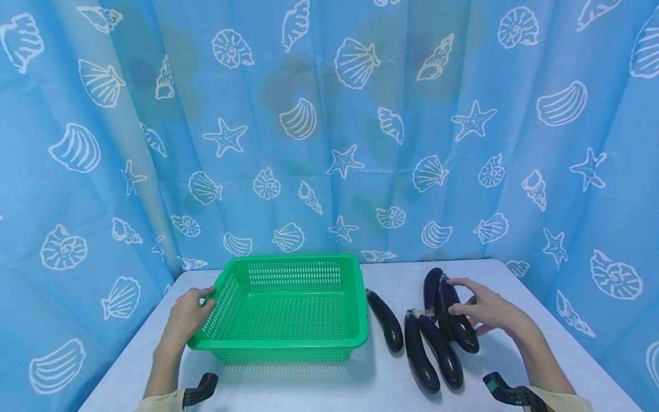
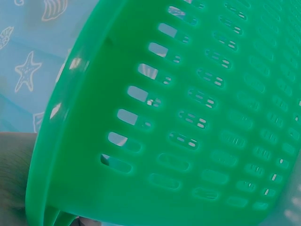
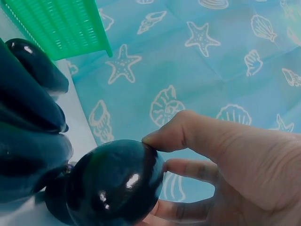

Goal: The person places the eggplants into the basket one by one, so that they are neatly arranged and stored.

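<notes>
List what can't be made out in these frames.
Left hand, left wrist view: mostly hidden behind the green basket.
Green basket, right wrist view: largely cut off by the top edge.
Rear eggplant, head view: partly covered by the held eggplant.
Right hand, right wrist view: lower fingertips behind the held eggplant.

Head view was bright, evenly lit, mostly sharp; light seemed to fall from above. Brownish, greenish blotches clouded upper part of blue shell-print curtain [image 1: 329, 131]. Soft shadow with paler dashes lay on white tabletop [image 1: 288, 397] before green perforated basket [image 1: 283, 344]. Small glints dotted glossy eggplants [image 1: 421, 355]. Wrist views looked dimmer, softer: basket rim caught glare in left, curtain turned hazy in right.
</notes>
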Motion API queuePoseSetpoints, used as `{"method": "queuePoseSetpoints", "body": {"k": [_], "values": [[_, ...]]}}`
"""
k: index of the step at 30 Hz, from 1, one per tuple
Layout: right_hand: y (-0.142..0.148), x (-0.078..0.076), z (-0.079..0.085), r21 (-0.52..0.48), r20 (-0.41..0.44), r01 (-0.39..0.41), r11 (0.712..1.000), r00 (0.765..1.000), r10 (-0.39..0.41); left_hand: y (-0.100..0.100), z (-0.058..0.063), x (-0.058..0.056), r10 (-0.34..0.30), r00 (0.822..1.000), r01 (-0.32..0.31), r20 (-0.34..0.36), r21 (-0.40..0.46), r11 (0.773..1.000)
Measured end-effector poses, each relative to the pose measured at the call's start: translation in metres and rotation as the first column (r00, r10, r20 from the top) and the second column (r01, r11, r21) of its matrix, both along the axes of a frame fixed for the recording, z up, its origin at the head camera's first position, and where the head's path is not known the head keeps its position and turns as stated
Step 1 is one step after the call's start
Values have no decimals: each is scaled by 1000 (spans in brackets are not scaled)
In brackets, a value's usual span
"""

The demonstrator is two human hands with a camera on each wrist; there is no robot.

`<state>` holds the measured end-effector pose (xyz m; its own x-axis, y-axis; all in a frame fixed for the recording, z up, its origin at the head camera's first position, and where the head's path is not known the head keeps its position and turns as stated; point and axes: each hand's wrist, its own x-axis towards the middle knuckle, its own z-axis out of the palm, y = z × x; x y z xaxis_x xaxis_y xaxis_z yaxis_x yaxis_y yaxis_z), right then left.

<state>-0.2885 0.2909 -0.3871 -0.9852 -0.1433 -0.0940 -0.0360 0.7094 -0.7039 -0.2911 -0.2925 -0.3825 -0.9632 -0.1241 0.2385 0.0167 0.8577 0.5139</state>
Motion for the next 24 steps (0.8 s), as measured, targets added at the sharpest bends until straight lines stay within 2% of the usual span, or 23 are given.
{"method": "queuePoseSetpoints", "body": {"k": [12,24], "values": [[-20,-3,5,32,-29,0,1000,1000,1,-3,-2,-4,6,1000,-6,13,-3,1000],[-40,-8,16,6,-29,-51,999,998,51,-3,0,-3,0,1000,0,9,15,1000]]}}
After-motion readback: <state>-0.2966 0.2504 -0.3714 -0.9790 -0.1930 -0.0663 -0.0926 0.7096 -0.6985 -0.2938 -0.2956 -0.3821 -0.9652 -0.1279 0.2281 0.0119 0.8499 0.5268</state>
